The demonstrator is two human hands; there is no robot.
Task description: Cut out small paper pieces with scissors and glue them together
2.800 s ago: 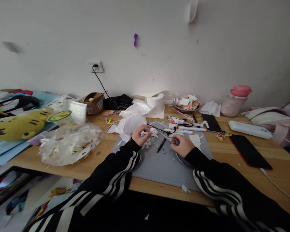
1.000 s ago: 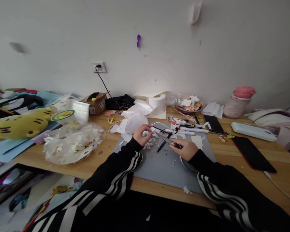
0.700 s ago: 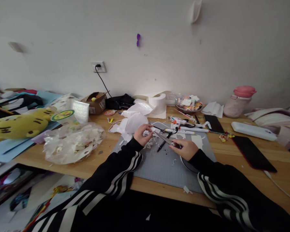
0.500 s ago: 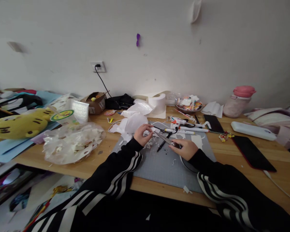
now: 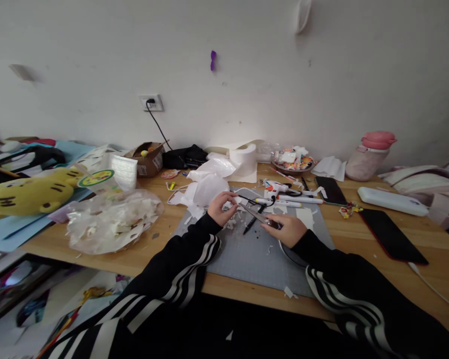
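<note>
My right hand (image 5: pixel 287 229) is closed around the handle of a pair of scissors (image 5: pixel 257 215), whose silver blades point left. The blade tips are close to the fingers of my left hand (image 5: pixel 222 208). Those fingers are pinched together on what looks like a small white scrap of paper, mostly hidden. Under both hands lies a grey cutting mat (image 5: pixel 243 262) with paper shavings on it. A black pen (image 5: pixel 251 224) rests on the mat below the blades. Beyond my hands are white markers (image 5: pixel 299 199) and a white glue gun (image 5: pixel 273 188).
To the left are a plastic bag of scraps (image 5: pixel 112 224) and a yellow plush toy (image 5: pixel 30 200). A paper roll (image 5: pixel 243 157) and a bowl of scraps (image 5: pixel 292 160) stand near the wall. On the right are a phone (image 5: pixel 391 234), a white power bank (image 5: pixel 392 201) and a pink-lidded bottle (image 5: pixel 370 159).
Both hands and the scissors stay almost in the same place. The view has shifted very slightly.
</note>
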